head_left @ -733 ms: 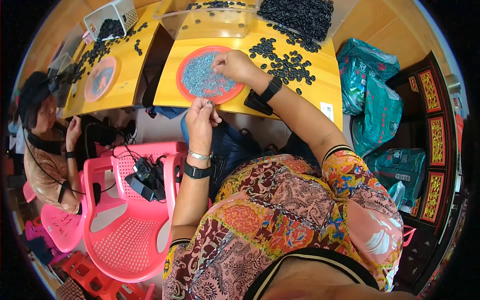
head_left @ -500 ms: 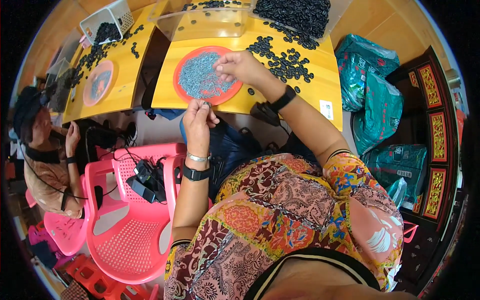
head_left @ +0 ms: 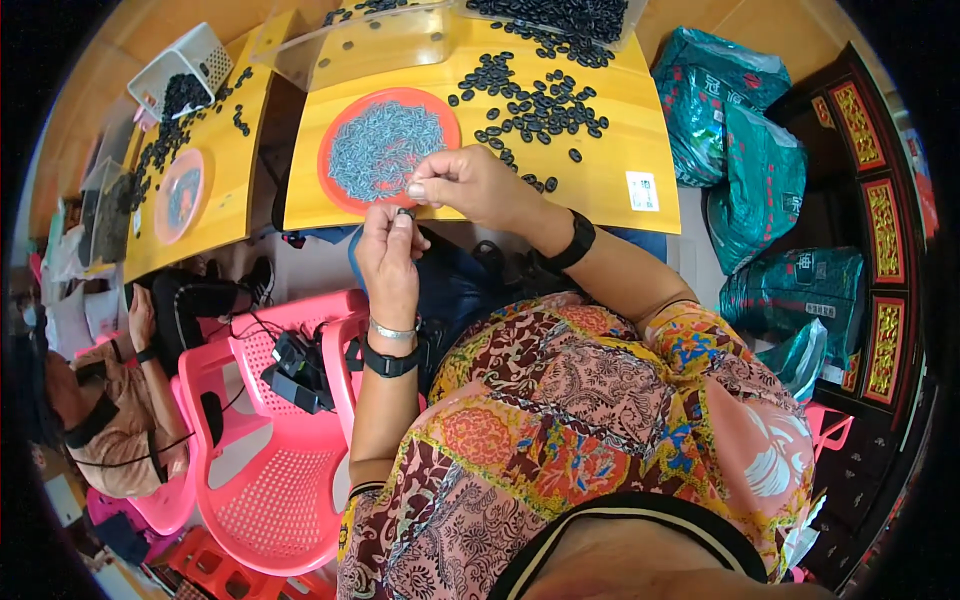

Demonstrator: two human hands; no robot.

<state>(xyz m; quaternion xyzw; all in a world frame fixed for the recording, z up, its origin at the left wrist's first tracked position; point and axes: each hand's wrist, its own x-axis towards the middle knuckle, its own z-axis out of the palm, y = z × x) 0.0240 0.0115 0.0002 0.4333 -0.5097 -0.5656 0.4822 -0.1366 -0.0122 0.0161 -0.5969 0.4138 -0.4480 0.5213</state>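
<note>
Pinching a small dark piece (head_left: 407, 213) in the left hand (head_left: 388, 248), just left of frame centre, at the near edge of the yellow desk (head_left: 620, 90). Right hand (head_left: 417, 190) is just above it, thumb and finger pressed together; can't tell from here if anything's between them. Red plate (head_left: 452, 125) of thin grey metal pieces (head_left: 375, 150) sits upper left of centre; black ovals (head_left: 541, 110) lie scattered upper right of centre.

Left hand (head_left: 389, 245) in a pinch, right hand (head_left: 478, 186) just beside, fingertips (head_left: 417, 190) apparently together
</note>
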